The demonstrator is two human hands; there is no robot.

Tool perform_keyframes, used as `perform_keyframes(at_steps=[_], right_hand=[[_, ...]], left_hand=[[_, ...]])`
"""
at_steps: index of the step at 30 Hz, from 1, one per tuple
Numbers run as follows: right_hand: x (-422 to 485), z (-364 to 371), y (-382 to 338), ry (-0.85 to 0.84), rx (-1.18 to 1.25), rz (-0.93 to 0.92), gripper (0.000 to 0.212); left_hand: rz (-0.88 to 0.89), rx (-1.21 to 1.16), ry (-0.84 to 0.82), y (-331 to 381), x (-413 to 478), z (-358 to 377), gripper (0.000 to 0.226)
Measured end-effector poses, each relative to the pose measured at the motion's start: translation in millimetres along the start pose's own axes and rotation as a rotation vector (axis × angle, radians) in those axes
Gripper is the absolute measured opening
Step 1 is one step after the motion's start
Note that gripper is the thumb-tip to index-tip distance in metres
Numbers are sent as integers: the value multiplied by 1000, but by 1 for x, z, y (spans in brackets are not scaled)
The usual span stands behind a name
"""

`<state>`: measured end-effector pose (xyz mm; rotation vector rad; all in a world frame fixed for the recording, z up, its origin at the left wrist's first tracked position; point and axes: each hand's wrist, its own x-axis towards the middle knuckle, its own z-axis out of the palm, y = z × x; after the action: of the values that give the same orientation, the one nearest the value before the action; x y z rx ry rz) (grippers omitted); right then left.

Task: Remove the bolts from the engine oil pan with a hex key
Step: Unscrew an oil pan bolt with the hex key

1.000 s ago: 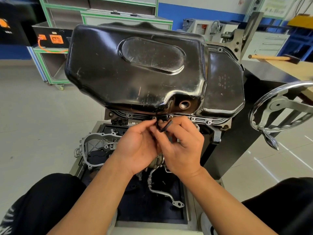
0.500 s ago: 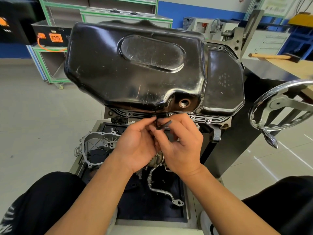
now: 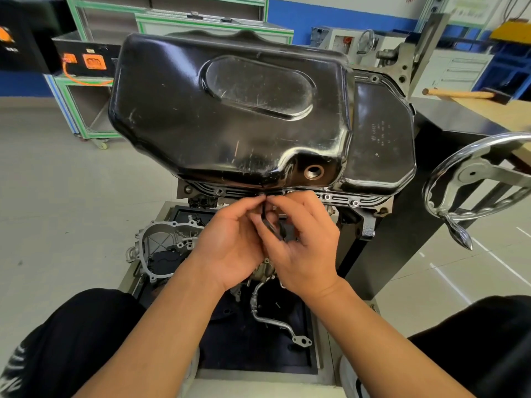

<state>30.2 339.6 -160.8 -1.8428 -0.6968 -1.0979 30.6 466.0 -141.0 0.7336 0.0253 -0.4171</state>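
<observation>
Several bolts (image 3: 327, 197) sit in the flange along the near edge of the black oil pan (image 3: 230, 116), which is mounted upside-down on a stand directly in front of the person. The hex key (image 3: 265, 218), short, black and L-shaped, points up at a bolt near the middle of that edge, just left of the open drain hole (image 3: 314, 171). Both hands are on it: the left hand (image 3: 230, 242) pinches the upper shank between thumb and forefinger, close under the flange, and the right hand (image 3: 304, 248) curls its fingers round the lower arm. Whether the tip is seated in the socket cannot be told; fingertips cover it. The step in hand looks like turning this bolt out, with others along the flange left to do. The next move likely calls for keeping the key square in the head while the right hand swings the arm, then catching the freed bolt. Below lie an aluminium cover (image 3: 169, 242) and a bent pipe (image 3: 270, 320); a chrome handwheel (image 3: 471, 175) stands to the right.
</observation>
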Motion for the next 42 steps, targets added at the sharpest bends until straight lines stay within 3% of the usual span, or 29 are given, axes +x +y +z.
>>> perform_keyframes(at_steps=[11, 19, 22, 25, 34, 39, 42], right_hand=[[0, 0, 1, -8, -46, -49, 13], [0, 0, 1, -1, -31, -24, 22], [1, -2, 1, -3, -1, -37, 13], [1, -2, 0, -24, 9, -59, 6], [0, 0, 3, -38, -40, -95, 18], [5, -2, -3, 33, -29, -96, 26], [6, -2, -6, 49, -53, -63, 31]], left_hand=[[-25, 73, 35, -2, 1, 2, 42], [-10, 80, 0, -2, 2, -4, 30], [-24, 89, 36, -2, 1, -2, 30], [-37, 67, 61, -3, 2, -1, 43], [-62, -27, 233, -1, 11, -7, 48], [-36, -32, 259, -2, 17, -4, 37], [-41, -53, 263, -2, 20, -5, 41]])
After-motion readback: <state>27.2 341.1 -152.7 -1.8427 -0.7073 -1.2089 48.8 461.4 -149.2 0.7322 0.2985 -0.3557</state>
